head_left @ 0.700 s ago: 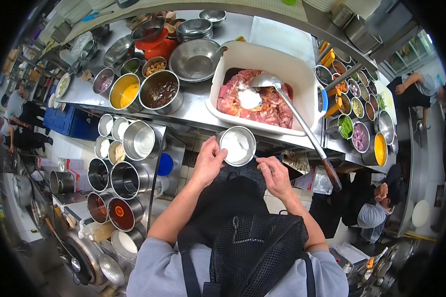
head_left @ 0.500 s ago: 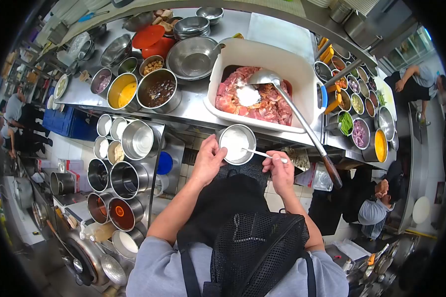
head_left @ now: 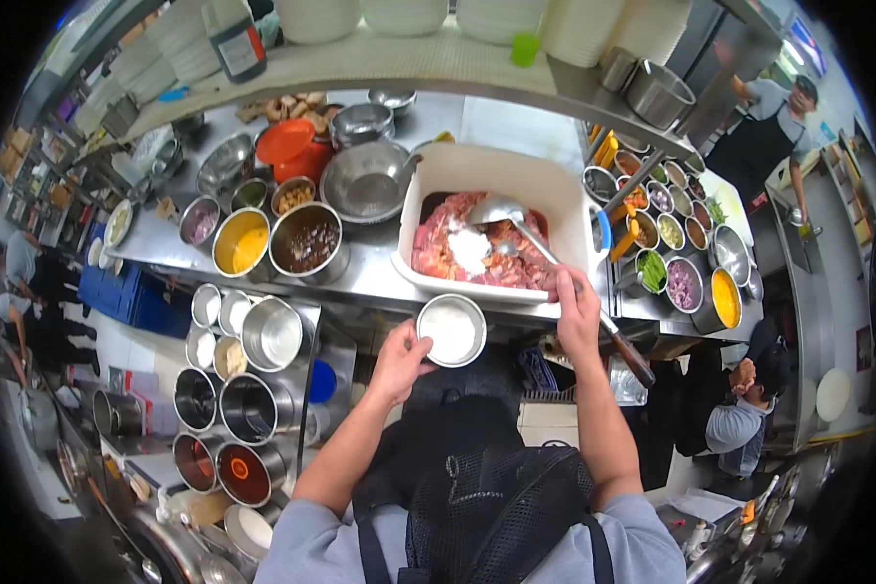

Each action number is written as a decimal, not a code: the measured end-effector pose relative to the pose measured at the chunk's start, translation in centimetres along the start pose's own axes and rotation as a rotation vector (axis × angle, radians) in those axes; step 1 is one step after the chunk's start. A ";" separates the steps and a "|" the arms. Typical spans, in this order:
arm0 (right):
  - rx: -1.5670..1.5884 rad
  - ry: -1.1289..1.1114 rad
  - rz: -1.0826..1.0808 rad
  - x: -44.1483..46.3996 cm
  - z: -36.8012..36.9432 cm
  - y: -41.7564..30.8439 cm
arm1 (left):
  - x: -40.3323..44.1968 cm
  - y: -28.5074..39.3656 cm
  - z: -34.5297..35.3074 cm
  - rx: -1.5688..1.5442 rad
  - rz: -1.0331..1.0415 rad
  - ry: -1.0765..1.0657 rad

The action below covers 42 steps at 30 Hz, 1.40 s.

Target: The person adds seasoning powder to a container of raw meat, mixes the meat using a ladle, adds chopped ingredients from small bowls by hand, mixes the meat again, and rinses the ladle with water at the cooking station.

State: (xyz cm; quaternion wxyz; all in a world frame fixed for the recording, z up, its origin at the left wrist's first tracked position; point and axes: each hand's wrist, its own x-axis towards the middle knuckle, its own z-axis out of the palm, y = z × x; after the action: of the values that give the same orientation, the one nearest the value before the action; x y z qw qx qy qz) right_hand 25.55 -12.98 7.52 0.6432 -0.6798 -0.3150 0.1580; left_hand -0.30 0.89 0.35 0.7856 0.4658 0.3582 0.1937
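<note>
My left hand (head_left: 399, 362) grips the rim and side of a round metal cup (head_left: 452, 332) that holds white powder. Over the front right of a white tub (head_left: 409, 263), my right hand (head_left: 578, 310) is closed on a small spoon (head_left: 505, 250), whose bowl is above or against the meat; its handle is mostly hidden. Raw meat pieces (head_left: 445, 234) lie in the tub with a heap of white powder (head_left: 469, 250) on them. A large ladle (head_left: 499, 209) rests in the meat, its wooden-ended handle (head_left: 633, 358) sloping over the tub's front edge beside my right hand.
Metal pots, one with yellow liquid (head_left: 241, 243) and one with dark sauce (head_left: 307, 241), stand left of the tub. Several ingredient containers (head_left: 684, 284) are at the right. A shelf (head_left: 409, 49) spans overhead. Another person (head_left: 735, 419) stands at the lower right.
My right hand has moved with the spoon from the cup up and right to the tub. The cup stays in my left hand. The view has tilted up, showing more of the shelf.
</note>
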 end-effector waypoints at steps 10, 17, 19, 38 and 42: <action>-0.672 -0.141 -0.420 -1.1 1.2 -6.6 | -4.2 -2.4 -5.4 0.017 -0.174 -0.028; -0.470 0.116 -0.405 -12.1 0.0 -12.2 | -5.8 -7.3 -6.9 0.104 -0.300 -0.132; -0.339 0.070 -0.227 -16.7 -1.2 -12.5 | -6.1 -10.1 -6.6 0.154 -0.345 -0.218; -0.577 1.192 0.686 -69.3 -19.6 -6.0 | -24.0 -29.3 37.0 0.959 -0.315 -1.485; -0.466 1.375 0.752 -75.1 -19.2 -9.3 | -34.4 -38.1 44.6 0.981 -0.472 -1.766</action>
State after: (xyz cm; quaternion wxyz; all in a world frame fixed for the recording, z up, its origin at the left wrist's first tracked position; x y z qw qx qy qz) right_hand -21.07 -75.50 4.66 0.4389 -0.8013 0.3743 -0.1585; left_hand 8.70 -66.25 -5.90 0.5105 0.6285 -0.2237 -0.5425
